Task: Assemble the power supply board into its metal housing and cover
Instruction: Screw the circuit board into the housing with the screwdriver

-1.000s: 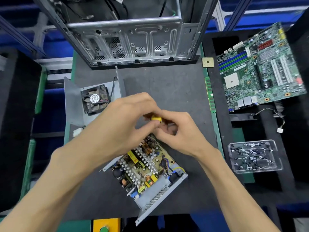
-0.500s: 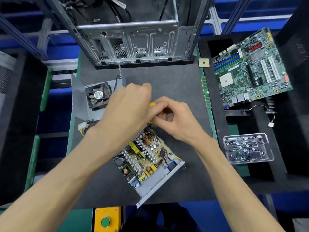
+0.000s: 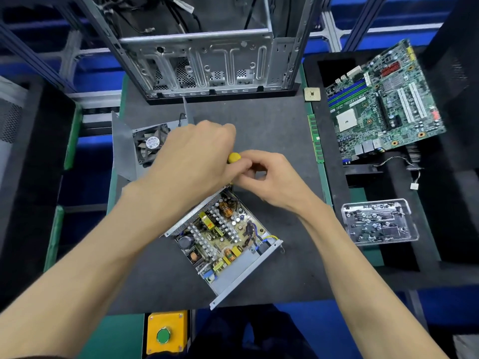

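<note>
Both hands have shifted up the desk (image 3: 272, 130): left hand (image 3: 191, 156) wraps a yellow-handled screwdriver (image 3: 234, 157), right hand (image 3: 269, 177) pinches near it, over the power supply board (image 3: 223, 234) already seated in its metal housing (image 3: 241, 278), while the cover (image 3: 124, 151) still lies apart.

Both hands meet over the far corner of the power supply board (image 3: 220, 234) in its metal housing (image 3: 241, 275). The left hand (image 3: 191, 161) grips a yellow-handled screwdriver (image 3: 234, 157); the right hand (image 3: 269, 177) curls beside it.
</note>
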Demonstrator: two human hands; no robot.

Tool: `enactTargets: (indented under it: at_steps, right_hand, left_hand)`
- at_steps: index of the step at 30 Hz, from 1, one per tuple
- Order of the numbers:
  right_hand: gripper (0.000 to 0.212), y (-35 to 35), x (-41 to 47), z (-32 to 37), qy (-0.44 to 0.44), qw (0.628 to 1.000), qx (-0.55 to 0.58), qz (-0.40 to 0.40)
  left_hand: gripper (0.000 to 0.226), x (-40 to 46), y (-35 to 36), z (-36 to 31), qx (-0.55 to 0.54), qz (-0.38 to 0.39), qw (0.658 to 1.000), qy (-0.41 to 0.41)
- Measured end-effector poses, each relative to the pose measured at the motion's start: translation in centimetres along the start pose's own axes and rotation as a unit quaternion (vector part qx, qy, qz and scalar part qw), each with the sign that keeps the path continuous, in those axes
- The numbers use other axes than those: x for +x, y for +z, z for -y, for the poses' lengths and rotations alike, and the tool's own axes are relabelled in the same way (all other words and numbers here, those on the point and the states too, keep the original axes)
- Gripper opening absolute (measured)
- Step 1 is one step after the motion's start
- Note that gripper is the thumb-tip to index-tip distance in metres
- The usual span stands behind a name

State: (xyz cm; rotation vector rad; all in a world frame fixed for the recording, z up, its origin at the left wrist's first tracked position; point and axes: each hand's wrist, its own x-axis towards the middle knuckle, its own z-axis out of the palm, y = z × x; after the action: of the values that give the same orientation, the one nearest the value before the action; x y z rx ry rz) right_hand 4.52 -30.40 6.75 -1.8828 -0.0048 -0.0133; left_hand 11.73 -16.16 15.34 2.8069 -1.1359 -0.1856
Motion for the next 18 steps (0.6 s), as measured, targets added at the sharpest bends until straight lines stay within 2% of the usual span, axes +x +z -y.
enactTargets:
  at_steps: [4, 6, 8, 11, 12, 14, 16, 18]
  right_hand:
    - [0.016, 0.0, 0.0, -0.1, 0.003, 1.000, 0.014, 0.005]
    - [0.016, 0.0, -0.1, -0.1, 0.003, 1.000, 0.021, 0.015]
    - [0.020, 0.0, -0.2, -0.1, -0.001, 0.999, 0.028, 0.027]
    - [0.027, -0.1, -0.3, -0.3, 0.007, 0.999, 0.034, 0.027]
    - [0.027, -0.2, -0.3, -0.5, 0.011, 0.999, 0.036, 0.024]
    - [0.024, -0.3, -0.3, -0.8, 0.022, 0.999, 0.035, 0.024]
    - [0.019, -0.2, -0.2, -0.9, 0.026, 0.999, 0.031, 0.021]
    - [0.020, -0.1, -0.3, -0.6, 0.024, 0.999, 0.045, 0.013]
  left_hand:
    - [0.055, -0.4, 1.0, -0.6, 0.077, -0.007, 0.996, -0.045]
    - [0.056, -0.7, 1.0, -0.8, 0.089, -0.007, 0.995, -0.042]
    - [0.046, -0.9, 0.7, -0.6, 0.045, 0.014, 0.999, -0.014]
    - [0.015, -1.1, -0.6, 0.1, -0.038, 0.070, 0.994, 0.076]
    - [0.015, -1.2, -1.0, 0.2, -0.037, 0.084, 0.991, 0.094]
    - [0.022, -1.3, -1.3, -0.2, -0.023, 0.082, 0.993, 0.078]
    - [0.039, -1.3, -1.5, -0.7, -0.004, 0.068, 0.998, 0.017]
    - [0.034, -1.1, -1.2, -0.9, -0.018, 0.064, 0.998, 0.003]
